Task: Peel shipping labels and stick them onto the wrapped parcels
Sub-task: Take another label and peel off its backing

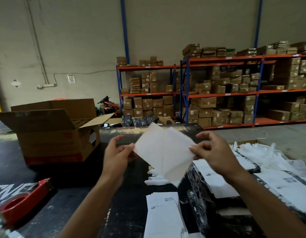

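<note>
Warehouse table (76,194): open, partitioned carton (51,134).

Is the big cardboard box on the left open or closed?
Open: the cardboard box has its top flaps raised and spread outward, showing the inside.

On the table (76,182), a sheet (163,153) held at centre, a hand on each side, an open box (51,134) at ten o'clock, a tape dispenser (23,203) at eight, labels (164,215) at six, parcels (251,194) at four, shelves (217,93) at one.
</note>
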### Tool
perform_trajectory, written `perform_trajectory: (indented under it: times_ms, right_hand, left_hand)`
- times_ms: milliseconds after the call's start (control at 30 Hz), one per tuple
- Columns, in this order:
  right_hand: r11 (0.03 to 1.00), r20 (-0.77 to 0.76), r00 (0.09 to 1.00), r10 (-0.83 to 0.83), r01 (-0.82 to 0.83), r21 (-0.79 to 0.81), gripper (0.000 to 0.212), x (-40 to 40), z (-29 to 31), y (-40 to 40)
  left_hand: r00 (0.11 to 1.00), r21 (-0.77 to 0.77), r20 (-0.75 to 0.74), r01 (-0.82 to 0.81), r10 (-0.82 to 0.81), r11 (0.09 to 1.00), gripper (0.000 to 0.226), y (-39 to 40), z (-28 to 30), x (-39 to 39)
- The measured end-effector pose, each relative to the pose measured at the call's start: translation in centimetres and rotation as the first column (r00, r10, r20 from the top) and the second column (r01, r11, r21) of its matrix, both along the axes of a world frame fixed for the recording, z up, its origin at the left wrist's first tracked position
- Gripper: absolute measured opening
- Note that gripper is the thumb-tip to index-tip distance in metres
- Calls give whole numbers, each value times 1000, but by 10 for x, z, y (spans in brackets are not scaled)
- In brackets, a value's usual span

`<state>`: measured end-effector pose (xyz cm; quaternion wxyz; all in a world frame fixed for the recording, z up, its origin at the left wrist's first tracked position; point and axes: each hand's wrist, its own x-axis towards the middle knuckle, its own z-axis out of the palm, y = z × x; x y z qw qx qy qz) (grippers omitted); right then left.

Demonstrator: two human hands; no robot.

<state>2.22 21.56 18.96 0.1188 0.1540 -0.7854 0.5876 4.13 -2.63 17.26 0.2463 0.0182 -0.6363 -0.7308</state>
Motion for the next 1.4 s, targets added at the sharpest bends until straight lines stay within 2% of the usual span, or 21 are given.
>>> perform_trajectory:
  times_ms: [133,267,367,467,533,600,700,800,900,967,1033,1133,1200,1300,1400]
  right_hand:
    - [995,37,994,-102,102,15,33,-25,4,23]
    - [971,16,984,-178,173,164,31,-60,9,40]
    - [920,-84,981,-174,193,340,28,-94,19,40]
    - [850,-199,977,-79,171,499,23,-132,29,18]
    - [772,-205,979,-1,131,622,23,-156,29,-7]
    - [667,-144,986,89,49,744,25,-177,19,-34]
    - [435,23,978,207,-113,893,30,-202,-6,-72]
    - [199,182,955,235,-230,952,38,-215,-30,-100]
    - [101,214,952,219,-240,966,37,-220,-48,-113]
    - [103,177,957,230,-205,973,33,-219,-52,-117]
    - [168,108,957,271,-157,973,31,-212,-42,-116]
    - [393,45,915,401,-216,894,30,-183,-6,-110]
    - [480,28,874,485,-293,827,32,-151,22,-102]
    - [496,-22,847,531,-290,818,38,-102,43,-85]
    - [522,-88,884,458,-188,832,46,-71,39,-63]
  left_hand:
    - [993,151,67,-101,92,983,45,-30,-13,-19]
    - [974,233,148,-200,169,952,46,-62,-29,-34]
    - [953,210,182,-278,242,937,43,-80,-37,-36]
    - [937,111,171,-327,306,939,42,-88,-39,-35]
    - [933,52,157,-336,325,940,40,-88,-38,-36]
    - [930,-1,149,-340,337,940,39,-85,-39,-37]
    - [924,-63,139,-351,357,934,37,-78,-40,-37]
    - [918,-87,134,-365,374,927,34,-73,-39,-34]
    - [918,-76,148,-361,368,930,33,-67,-39,-31]
    - [925,-64,152,-343,349,937,34,-62,-38,-31]
    - [935,-43,145,-319,322,947,35,-55,-33,-31]
    - [955,26,131,-270,264,963,36,-40,-22,-36]
    - [968,62,113,-231,223,971,35,-27,-12,-41]
    - [986,119,74,-159,151,980,33,-2,4,-46]
    - [997,153,47,-67,60,986,34,24,13,-51]
